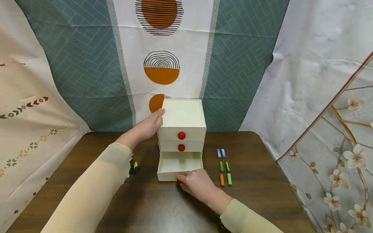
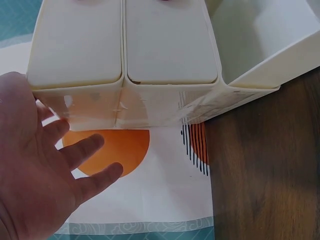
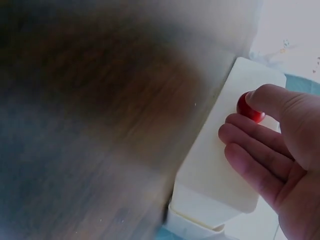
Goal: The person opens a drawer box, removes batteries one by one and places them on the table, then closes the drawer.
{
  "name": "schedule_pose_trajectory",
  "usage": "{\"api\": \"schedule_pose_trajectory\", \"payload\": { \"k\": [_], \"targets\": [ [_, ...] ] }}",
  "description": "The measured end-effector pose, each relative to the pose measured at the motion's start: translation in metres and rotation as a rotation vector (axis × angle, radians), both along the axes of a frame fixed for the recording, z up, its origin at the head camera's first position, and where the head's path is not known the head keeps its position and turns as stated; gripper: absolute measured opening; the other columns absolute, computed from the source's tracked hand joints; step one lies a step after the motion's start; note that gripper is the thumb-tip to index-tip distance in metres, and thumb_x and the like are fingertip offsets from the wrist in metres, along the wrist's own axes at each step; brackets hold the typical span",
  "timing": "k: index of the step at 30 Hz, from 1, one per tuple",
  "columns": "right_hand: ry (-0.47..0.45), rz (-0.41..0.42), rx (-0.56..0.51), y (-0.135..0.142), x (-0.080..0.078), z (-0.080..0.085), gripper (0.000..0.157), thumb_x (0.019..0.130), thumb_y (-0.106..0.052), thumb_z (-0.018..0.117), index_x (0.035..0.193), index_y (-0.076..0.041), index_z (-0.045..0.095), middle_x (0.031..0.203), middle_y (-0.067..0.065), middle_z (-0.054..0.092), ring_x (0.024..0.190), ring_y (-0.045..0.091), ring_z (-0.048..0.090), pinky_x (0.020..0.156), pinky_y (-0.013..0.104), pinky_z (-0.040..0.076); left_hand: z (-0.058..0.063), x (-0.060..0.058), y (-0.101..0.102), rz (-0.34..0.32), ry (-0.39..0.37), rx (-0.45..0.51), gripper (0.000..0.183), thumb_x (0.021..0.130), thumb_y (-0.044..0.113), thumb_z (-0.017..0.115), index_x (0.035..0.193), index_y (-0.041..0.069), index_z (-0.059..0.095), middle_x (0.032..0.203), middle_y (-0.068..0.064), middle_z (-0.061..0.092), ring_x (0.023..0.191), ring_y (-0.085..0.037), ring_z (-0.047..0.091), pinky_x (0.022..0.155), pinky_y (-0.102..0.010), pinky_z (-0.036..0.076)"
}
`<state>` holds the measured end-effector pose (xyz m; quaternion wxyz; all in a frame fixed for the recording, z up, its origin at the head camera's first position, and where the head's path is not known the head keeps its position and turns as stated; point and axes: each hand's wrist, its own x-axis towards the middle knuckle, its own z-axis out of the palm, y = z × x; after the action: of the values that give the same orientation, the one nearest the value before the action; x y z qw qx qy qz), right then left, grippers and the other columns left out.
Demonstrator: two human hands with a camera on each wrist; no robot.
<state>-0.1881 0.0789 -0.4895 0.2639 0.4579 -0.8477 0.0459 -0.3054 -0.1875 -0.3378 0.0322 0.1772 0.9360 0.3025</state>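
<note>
A small white drawer cabinet (image 1: 183,113) stands on the table, its two upper drawers closed and its bottom drawer (image 1: 167,176) pulled out. My left hand (image 1: 147,127) rests against the cabinet's left side near the top; the left wrist view shows its fingers (image 2: 84,150) spread and fairly straight. At the front of the bottom drawer, my right hand (image 1: 199,186) pinches the red knob (image 3: 247,107) between thumb and forefinger. The other right fingers (image 3: 257,150) lie close to the drawer front in the right wrist view.
Right of the cabinet lie several batteries in pairs: blue ones (image 1: 219,153), green ones (image 1: 221,166), then an orange one (image 1: 222,180) beside a light green one (image 1: 229,179). Patterned cloths (image 1: 242,64) hang behind and at both sides of the brown table (image 1: 256,194).
</note>
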Motion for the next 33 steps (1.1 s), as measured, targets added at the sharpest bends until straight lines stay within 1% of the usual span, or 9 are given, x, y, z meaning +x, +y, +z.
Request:
{"api": "schedule_pose_trajectory", "payload": {
  "k": [4, 10, 13, 20, 25, 29, 33],
  "targets": [
    [-0.006, -0.009, -0.036, 0.003, -0.001, 0.002, 0.021, 0.090, -0.019, 0.091, 0.107, -0.024, 0.081, 0.102, -0.014, 0.082, 0.073, 0.007, 0.075, 0.059, 0.030, 0.060, -0.001, 0.000, 0.000, -0.004, 0.008, 0.020, 0.064, 0.119, 0.030, 0.022, 0.177, 0.004, 0.014, 0.184, -0.018, 0.007, 0.170, -0.035, 0.010, 0.137, -0.052, 0.009],
    [-0.014, -0.001, 0.010, 0.002, 0.001, -0.002, 0.016, 0.094, -0.021, 0.088, 0.109, -0.023, 0.082, 0.102, -0.011, 0.082, 0.077, 0.006, 0.077, 0.063, 0.029, 0.062, -0.002, 0.000, -0.002, -0.014, 0.008, 0.016, 0.064, 0.119, 0.030, 0.022, 0.177, 0.003, 0.014, 0.184, -0.018, 0.008, 0.170, -0.035, 0.009, 0.137, -0.051, 0.008],
    [-0.018, -0.011, 0.011, 0.003, 0.002, -0.004, 0.015, 0.094, -0.022, 0.089, 0.108, -0.024, 0.082, 0.102, -0.013, 0.082, 0.077, 0.006, 0.077, 0.061, 0.030, 0.062, -0.003, 0.000, -0.002, -0.013, 0.007, 0.013, 0.064, 0.119, 0.030, 0.022, 0.177, 0.004, 0.014, 0.184, -0.018, 0.008, 0.170, -0.035, 0.009, 0.137, -0.051, 0.008],
    [0.025, -0.021, -0.010, 0.003, 0.002, -0.004, 0.018, 0.091, -0.018, 0.090, 0.105, -0.024, 0.080, 0.098, -0.014, 0.080, 0.080, 0.005, 0.076, 0.061, 0.031, 0.062, -0.003, -0.002, -0.001, -0.019, 0.017, 0.010, 0.065, 0.119, 0.032, 0.022, 0.177, 0.005, 0.013, 0.184, -0.018, 0.008, 0.170, -0.035, 0.009, 0.137, -0.052, 0.009],
    [0.055, -0.007, 0.019, 0.003, 0.004, -0.007, 0.017, 0.091, -0.018, 0.089, 0.105, -0.025, 0.081, 0.101, -0.015, 0.081, 0.077, 0.004, 0.075, 0.059, 0.029, 0.061, -0.004, -0.002, -0.002, -0.025, 0.020, 0.015, 0.064, 0.119, 0.030, 0.021, 0.177, 0.003, 0.015, 0.184, -0.018, 0.009, 0.170, -0.035, 0.010, 0.137, -0.051, 0.009],
    [0.068, -0.002, 0.015, 0.004, 0.004, -0.008, 0.018, 0.091, -0.017, 0.089, 0.105, -0.024, 0.081, 0.102, -0.014, 0.081, 0.077, 0.004, 0.075, 0.059, 0.029, 0.061, -0.003, -0.001, -0.001, -0.019, 0.018, 0.012, 0.064, 0.119, 0.031, 0.022, 0.177, 0.003, 0.014, 0.184, -0.019, 0.009, 0.170, -0.035, 0.010, 0.137, -0.051, 0.009],
    [0.080, -0.004, -0.011, 0.002, 0.002, -0.010, 0.017, 0.090, -0.015, 0.089, 0.097, -0.023, 0.076, 0.096, -0.014, 0.079, 0.077, 0.004, 0.075, 0.059, 0.030, 0.061, -0.002, -0.001, -0.001, -0.020, 0.023, 0.015, 0.064, 0.119, 0.031, 0.022, 0.177, 0.003, 0.014, 0.184, -0.019, 0.009, 0.170, -0.034, 0.010, 0.137, -0.051, 0.009]
  ]
}}
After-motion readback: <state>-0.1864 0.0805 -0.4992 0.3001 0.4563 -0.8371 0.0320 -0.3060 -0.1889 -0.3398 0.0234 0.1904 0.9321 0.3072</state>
